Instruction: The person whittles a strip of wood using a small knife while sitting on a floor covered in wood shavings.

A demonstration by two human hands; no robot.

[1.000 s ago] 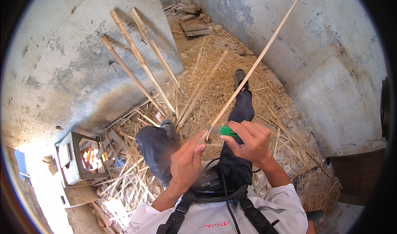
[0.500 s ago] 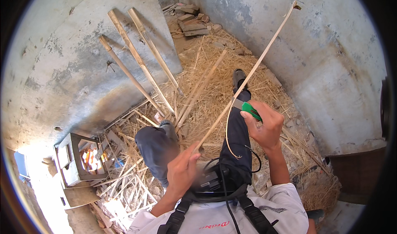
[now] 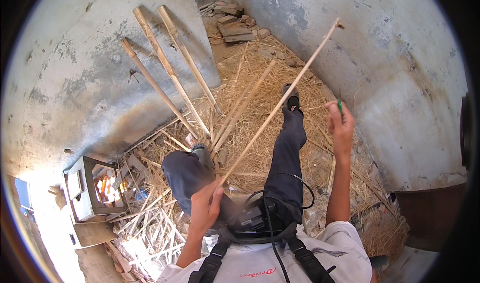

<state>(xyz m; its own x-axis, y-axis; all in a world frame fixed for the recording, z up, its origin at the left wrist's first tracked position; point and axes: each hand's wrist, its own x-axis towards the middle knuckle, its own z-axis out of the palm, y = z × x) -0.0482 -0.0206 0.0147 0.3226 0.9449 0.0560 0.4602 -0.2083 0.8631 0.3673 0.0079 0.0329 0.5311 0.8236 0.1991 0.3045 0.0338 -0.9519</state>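
Note:
My left hand (image 3: 206, 207), low and left of centre, is closed around the near end of a long, thin, pale bamboo stick (image 3: 280, 103). The stick slants up and away to the right, over my outstretched leg, and a small dark stub shows at its far tip. Off to the right of the stick, apart from it, my right hand (image 3: 341, 130) is raised and closed on a green-handled knife (image 3: 339, 106). Only a bit of the green handle shows; the blade cannot be made out from here.
Three split bamboo poles (image 3: 170, 75) lean on the left wall. Straw and shavings (image 3: 250, 148) cover the ground, with more cut strips (image 3: 160, 228) at lower left. A broken box frame (image 3: 92, 188) stands there. Bricks and slabs (image 3: 235, 30) lie in the far corner.
My right hand with the knife has swung off the stick, up and to the right. The thin curl of shaving hanging from the stick is gone. My left hand and the stick have shifted slightly left.

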